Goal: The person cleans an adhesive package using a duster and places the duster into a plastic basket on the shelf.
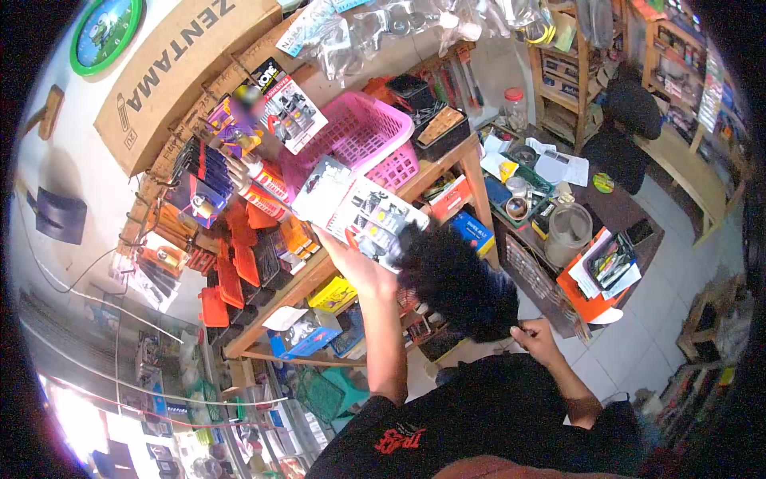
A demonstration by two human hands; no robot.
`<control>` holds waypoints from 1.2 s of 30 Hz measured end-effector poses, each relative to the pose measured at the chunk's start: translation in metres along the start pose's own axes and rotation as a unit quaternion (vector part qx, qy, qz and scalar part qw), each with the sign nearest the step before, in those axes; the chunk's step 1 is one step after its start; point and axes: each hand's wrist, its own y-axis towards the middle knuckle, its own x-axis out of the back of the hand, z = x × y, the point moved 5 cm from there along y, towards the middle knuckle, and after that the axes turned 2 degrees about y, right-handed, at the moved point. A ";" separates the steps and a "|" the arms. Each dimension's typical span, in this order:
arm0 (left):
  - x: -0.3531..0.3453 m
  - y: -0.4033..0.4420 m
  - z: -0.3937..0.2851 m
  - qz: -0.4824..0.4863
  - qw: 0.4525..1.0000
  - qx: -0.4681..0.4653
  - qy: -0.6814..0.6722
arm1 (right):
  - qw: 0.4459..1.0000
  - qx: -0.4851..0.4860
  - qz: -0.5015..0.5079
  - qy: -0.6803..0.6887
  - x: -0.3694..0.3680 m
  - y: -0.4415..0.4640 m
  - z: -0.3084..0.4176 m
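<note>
Neither my left hand nor my right hand shows in the head view. Right in front of me, seen from behind and above, is another person in a black shirt [479,415]. That person's left hand [363,267] holds up a white printed package [371,211] with pictures of tools or fittings on it. Their right hand [538,339] is bent up to the back of the head, fingers at the hair [459,279]. A similar printed package [295,116] leans beside the pink basket [363,124]. A reddish-brown cloth edge [527,469] shows at the bottom.
A wooden bench [431,172] carries boxes and orange bins [231,283]. Below it sits a blue box [303,335]. To the right stands a dark table [622,211] with a clear tub [568,231] and papers. A wooden bench seat [690,176] and shelves [562,80] stand farther back.
</note>
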 end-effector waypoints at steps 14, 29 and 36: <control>-0.029 -0.011 0.031 0.043 0.998 0.050 0.003 | 0.997 0.071 -0.036 0.019 -0.018 0.012 0.053; -0.017 -0.001 0.040 0.161 0.969 0.176 -0.064 | 0.995 -0.005 -0.035 0.093 -0.069 0.038 0.052; -0.015 -0.014 0.062 0.164 0.954 0.244 -0.062 | 0.990 0.082 -0.089 0.074 -0.070 0.068 0.065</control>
